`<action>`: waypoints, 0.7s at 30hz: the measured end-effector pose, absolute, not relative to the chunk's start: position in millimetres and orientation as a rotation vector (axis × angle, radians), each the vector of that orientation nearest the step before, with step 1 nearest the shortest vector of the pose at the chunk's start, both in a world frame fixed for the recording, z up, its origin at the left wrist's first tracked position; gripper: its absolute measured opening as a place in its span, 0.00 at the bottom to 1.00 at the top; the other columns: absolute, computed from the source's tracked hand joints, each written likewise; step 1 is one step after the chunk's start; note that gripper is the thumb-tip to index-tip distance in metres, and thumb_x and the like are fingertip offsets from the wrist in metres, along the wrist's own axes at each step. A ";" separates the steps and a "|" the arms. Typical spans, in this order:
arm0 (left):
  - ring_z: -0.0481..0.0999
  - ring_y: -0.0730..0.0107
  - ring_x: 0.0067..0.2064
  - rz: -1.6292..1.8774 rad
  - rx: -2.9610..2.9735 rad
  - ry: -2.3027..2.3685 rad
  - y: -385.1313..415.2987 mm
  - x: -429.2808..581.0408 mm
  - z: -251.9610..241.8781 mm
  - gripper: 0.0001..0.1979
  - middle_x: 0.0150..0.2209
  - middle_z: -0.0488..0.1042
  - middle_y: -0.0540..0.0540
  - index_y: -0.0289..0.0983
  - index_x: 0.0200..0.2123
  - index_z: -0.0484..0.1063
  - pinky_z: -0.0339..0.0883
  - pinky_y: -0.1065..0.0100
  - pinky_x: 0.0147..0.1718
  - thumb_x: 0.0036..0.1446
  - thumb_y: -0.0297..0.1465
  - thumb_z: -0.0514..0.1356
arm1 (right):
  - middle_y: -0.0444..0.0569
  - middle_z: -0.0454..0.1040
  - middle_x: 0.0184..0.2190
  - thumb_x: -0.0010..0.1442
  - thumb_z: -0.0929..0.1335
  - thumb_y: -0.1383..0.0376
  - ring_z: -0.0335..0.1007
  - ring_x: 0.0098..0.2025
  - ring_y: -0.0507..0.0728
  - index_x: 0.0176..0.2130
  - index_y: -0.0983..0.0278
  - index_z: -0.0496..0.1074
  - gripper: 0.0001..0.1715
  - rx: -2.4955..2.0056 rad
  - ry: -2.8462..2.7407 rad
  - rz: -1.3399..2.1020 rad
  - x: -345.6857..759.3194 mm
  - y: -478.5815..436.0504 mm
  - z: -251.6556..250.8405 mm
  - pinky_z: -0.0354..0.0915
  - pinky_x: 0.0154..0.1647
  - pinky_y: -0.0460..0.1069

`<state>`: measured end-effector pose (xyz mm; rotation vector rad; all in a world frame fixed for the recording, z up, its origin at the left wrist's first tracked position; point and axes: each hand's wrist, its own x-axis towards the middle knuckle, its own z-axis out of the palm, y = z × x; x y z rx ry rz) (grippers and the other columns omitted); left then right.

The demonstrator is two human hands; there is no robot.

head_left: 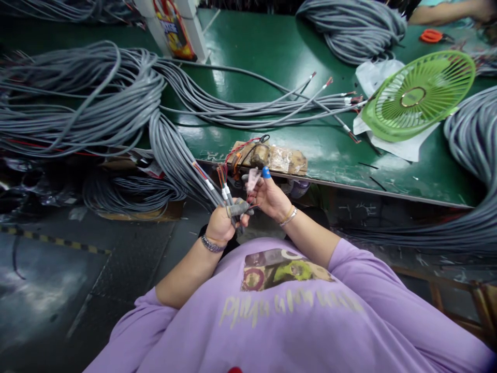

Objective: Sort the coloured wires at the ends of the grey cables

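My left hand (pixel 223 221) is closed round a bundle of grey cables (pixel 205 194), near their stripped ends. A grey cover is on its thumb. White sleeves and thin coloured wires (pixel 222 176) stick up beyond the grip. My right hand (pixel 272 199) is just to the right, palm turned up, its fingers curled at thin reddish wires (pixel 249 198) beside the left thumb. It wears a blue cap (pixel 266 172) on one digit and a pale wrap on another. The fingers partly hide the wire tips. Behind the hands, a wooden block (pixel 287 159) lies at the table edge.
A large coil of grey cable (pixel 97 98) covers the left of the green table (pixel 248 46). Loose cable ends stretch towards a green fan (pixel 413 98) at right. More coils (pixel 355 28), orange-handled cutters (pixel 432 36) and another person's arm (pixel 446 11) are at the back right.
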<state>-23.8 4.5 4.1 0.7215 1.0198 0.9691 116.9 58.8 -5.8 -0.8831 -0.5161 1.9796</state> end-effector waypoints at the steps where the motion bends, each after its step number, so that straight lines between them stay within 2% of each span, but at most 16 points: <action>1: 0.66 0.76 0.15 0.992 0.738 1.034 0.8 -23.1 5.9 0.14 0.13 0.69 0.48 0.34 0.19 0.73 0.47 0.74 0.13 0.41 0.39 0.69 | 0.45 0.73 0.27 0.55 0.64 0.34 0.64 0.25 0.50 0.33 0.63 0.73 0.35 -0.877 -0.523 2.006 118.5 57.8 -4.6 0.64 0.26 0.45; 5: 0.65 0.77 0.15 1.107 0.783 1.069 -11.4 -18.8 10.3 0.15 0.14 0.70 0.47 0.35 0.18 0.71 0.48 0.74 0.14 0.41 0.40 0.69 | 0.47 0.75 0.30 0.56 0.66 0.39 0.65 0.27 0.50 0.34 0.63 0.73 0.30 -0.838 -0.504 2.075 121.8 55.3 -0.6 0.65 0.26 0.44; 8: 0.65 0.78 0.15 1.165 0.776 1.107 -13.0 -14.8 12.1 0.16 0.15 0.70 0.48 0.35 0.18 0.70 0.48 0.75 0.14 0.42 0.40 0.69 | 0.45 0.74 0.29 0.55 0.71 0.48 0.64 0.26 0.49 0.33 0.64 0.74 0.21 -0.856 -0.529 2.010 121.3 54.6 -0.3 0.64 0.26 0.43; 10: 0.65 0.78 0.15 1.179 0.767 1.130 -11.1 -12.3 13.3 0.16 0.15 0.70 0.48 0.35 0.18 0.69 0.47 0.75 0.14 0.43 0.40 0.68 | 0.44 0.72 0.28 0.53 0.73 0.51 0.63 0.26 0.48 0.33 0.65 0.74 0.19 -0.877 -0.584 1.932 120.2 53.8 -1.6 0.63 0.25 0.43; 16: 0.66 0.77 0.16 1.184 0.726 1.117 -3.8 -7.5 13.6 0.14 0.15 0.70 0.50 0.34 0.22 0.72 0.48 0.76 0.14 0.43 0.39 0.68 | 0.44 0.71 0.25 0.51 0.71 0.41 0.63 0.25 0.48 0.30 0.65 0.73 0.29 -0.924 -0.734 1.701 114.9 53.1 -10.2 0.60 0.25 0.43; 21: 0.68 0.77 0.17 1.184 0.719 1.126 -1.2 -4.8 10.1 0.13 0.16 0.70 0.50 0.34 0.23 0.71 0.49 0.76 0.14 0.44 0.38 0.68 | 0.44 0.71 0.24 0.49 0.70 0.37 0.64 0.25 0.49 0.30 0.65 0.72 0.33 -0.874 -0.587 1.872 109.3 60.2 -11.9 0.64 0.27 0.45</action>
